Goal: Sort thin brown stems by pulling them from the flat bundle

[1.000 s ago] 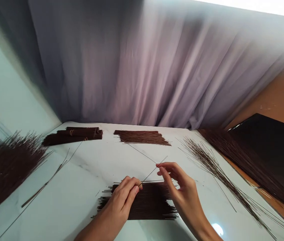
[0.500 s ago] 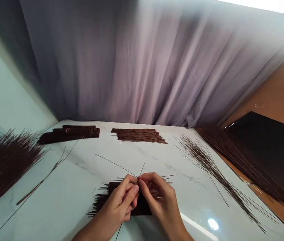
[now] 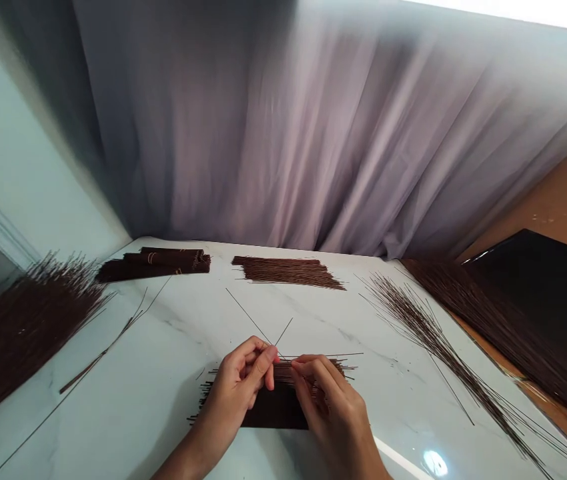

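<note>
Above a dark woven brown piece (image 3: 274, 410) with loose strand ends along its sides, my left hand (image 3: 243, 373) is closed in a pinch on a thin brown strand (image 3: 248, 318). The strand slants up and left from the fingers. A shorter strand end (image 3: 284, 330) rises to the right from the same pinch; whether it is the same strand is unclear. My right hand (image 3: 328, 393) pinches a strand just right of the left fingertips, where a short stretch shows between the hands. Both hands cover parts of the woven piece.
Rolled brown bundles (image 3: 163, 264) and a flat row of strands (image 3: 291, 272) lie at the back. Loose strands (image 3: 443, 353) spread on the right, with a dark pile (image 3: 493, 327) beyond. A large bundle (image 3: 28, 333) and a few strands (image 3: 108, 350) are at left on the white table (image 3: 128, 433).
My hands have moved slightly apart, the right fingertips away from the left. The long strand now stands more steeply. The whole view has shifted a little to the left.
</note>
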The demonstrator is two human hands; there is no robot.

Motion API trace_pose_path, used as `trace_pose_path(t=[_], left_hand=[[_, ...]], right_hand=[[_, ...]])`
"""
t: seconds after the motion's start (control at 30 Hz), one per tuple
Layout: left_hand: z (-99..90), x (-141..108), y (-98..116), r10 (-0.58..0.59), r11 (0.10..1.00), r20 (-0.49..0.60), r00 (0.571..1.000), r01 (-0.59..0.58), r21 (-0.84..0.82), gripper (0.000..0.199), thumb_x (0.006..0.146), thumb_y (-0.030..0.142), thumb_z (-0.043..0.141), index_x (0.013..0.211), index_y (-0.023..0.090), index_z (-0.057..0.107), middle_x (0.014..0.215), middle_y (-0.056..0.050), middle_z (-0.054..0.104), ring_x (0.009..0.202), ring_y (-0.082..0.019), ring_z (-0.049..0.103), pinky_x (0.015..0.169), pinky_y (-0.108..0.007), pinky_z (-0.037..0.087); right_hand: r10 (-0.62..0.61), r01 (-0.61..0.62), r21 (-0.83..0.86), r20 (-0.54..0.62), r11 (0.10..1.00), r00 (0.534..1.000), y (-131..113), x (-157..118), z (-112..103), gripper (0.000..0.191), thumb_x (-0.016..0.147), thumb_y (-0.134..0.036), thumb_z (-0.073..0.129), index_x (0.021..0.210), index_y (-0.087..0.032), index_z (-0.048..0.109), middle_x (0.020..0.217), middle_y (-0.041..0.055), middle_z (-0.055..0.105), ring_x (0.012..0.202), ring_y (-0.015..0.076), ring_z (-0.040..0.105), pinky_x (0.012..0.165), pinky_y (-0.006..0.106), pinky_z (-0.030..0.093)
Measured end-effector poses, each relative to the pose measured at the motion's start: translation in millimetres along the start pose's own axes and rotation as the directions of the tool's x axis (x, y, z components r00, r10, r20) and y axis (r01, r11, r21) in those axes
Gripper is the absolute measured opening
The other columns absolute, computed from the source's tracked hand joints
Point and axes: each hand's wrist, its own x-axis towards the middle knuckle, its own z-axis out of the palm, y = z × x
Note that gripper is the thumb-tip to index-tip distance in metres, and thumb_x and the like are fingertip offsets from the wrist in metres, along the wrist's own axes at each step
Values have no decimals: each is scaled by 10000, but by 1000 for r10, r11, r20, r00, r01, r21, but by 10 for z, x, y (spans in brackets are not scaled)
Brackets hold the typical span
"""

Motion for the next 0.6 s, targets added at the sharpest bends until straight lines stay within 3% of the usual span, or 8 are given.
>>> trace_pose_path(t=[0.2,0.37,0.6], left_hand=[[-7,-19,36,9,989,-78,997,2,145,335,973,488,592,831,184,602,601,54,482,525,-78,296,431,-182,156],[-10,-7,0,-5,993,-67,998,12,116,308,976,484,586,877,193,602,619,58,489,512,-75,275,435,-189,138],[27,-29,30,-1,998,-56,998,5,70,342,964,487,604,815,180,577,645,64,463,510,-67,299,437,-181,202]], right_hand=[[-20,22,-70,28,997,999,13,-40,21,140,1018,-156,471,1021,-225,592,964,51,680,658,107,649,536,178,510],[-10,14,-71,61,997,998,31,-57,10,126,1021,-157,470,1012,-228,574,951,43,669,729,128,673,614,200,532],[32,-26,-70,93,997,995,62,-89,12,136,1040,-160,438,1010,-233,549,941,31,649,675,111,630,543,185,482]])
